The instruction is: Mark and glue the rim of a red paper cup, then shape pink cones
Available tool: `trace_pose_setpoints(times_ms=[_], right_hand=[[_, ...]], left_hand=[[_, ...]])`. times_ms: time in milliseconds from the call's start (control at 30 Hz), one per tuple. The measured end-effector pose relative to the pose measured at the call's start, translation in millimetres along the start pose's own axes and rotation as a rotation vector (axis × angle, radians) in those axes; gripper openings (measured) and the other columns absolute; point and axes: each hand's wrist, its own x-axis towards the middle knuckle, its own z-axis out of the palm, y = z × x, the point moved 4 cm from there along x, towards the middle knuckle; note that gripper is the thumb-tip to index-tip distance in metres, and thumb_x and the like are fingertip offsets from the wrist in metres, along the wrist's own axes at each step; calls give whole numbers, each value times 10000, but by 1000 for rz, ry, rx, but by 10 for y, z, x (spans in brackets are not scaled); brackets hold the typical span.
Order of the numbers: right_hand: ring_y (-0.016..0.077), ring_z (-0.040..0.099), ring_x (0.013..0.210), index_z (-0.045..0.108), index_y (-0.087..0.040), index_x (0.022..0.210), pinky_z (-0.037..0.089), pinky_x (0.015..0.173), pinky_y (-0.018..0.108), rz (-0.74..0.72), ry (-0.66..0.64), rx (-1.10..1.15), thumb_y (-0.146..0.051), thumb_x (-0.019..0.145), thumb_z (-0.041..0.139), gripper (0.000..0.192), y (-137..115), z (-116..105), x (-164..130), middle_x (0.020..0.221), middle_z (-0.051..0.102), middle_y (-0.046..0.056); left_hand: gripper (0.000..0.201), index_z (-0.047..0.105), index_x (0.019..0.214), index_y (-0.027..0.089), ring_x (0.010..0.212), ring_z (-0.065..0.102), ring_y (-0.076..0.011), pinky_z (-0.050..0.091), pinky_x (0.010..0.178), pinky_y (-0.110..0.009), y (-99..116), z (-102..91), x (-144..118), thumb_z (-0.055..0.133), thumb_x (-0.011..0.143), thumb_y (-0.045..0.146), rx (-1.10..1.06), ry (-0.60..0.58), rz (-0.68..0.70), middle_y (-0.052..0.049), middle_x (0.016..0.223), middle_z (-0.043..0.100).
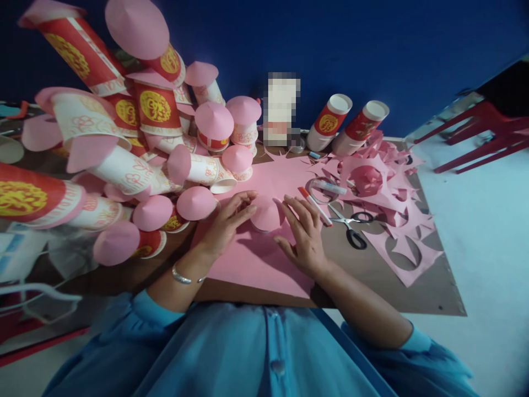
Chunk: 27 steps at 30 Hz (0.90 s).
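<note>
Both my hands rest on a pink paper sheet (252, 259) that lies on a brown board (433, 292). Between them sits a small pink paper cone (266, 214). My left hand (227, 220), with a silver bracelet on the wrist, curls its fingers against the cone's left side. My right hand (303, 234) touches the cone's right side with its fingertips, fingers spread. Whether either hand truly grips the cone is hard to tell.
A big pile of red-and-white paper cups with pink cone lids (136, 149) fills the left. Scissors (351, 226), a red-capped marker (314, 205), a tape roll (322, 190) and pink paper scraps (388, 193) lie right. Two cup stacks (347, 127) lean against the blue wall. Red chair legs (483, 138) stand far right.
</note>
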Motion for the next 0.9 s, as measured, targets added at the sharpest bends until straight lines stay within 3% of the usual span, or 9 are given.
trace_pose_setpoints(times_ms=[133,267,467,667,800,900], right_hand=[[365,520,1462,252,-276,1745,478,1216,595,-35,58,11,-494,1110,510,719,-28,-40,-6,1563,578,163],[362,570,1414,321,-325,1712,501,1175,612,34,100,65,-441,1092,566,676,8,-98,7,1509,598,147],[371,556,1456,350,-348,1688,485,1184,653,98,63,128,-473,1087,586,657,77,-72,42,1540,574,150],[357,587,1435,401,-352,1649,508,1177,645,146,64,203,-461,1076,621,624,103,-56,39,1520,609,134],[346,577,1461,456,-338,1602,539,1155,626,240,44,313,-494,1078,618,571,183,-20,21,1514,627,138],[327,607,1443,468,-320,1588,584,1112,576,324,20,438,-555,1067,619,590,242,41,-5,1519,635,152]], left_hand=[[628,689,1281,241,1292,563,-275,464,1124,-412,5,15,-4,943,740,434,-28,-30,1,-63,1337,665],[596,695,1272,241,1287,568,-267,497,1085,-392,15,21,-20,940,750,392,-35,-25,-12,-61,1338,655],[610,666,1323,251,1183,616,-270,600,845,-337,22,43,-45,916,792,420,-27,-55,-60,-74,1321,648],[659,680,1322,246,1385,565,-327,538,1137,-463,17,-21,-4,942,758,464,-15,-87,35,-105,1421,648],[984,537,1535,299,1563,451,-391,391,1297,-588,19,-72,-15,1003,679,434,154,-208,134,-139,1631,534],[1119,427,1627,298,1591,430,-413,368,1310,-620,17,-71,-53,1009,678,420,369,-229,239,-171,1677,496]])
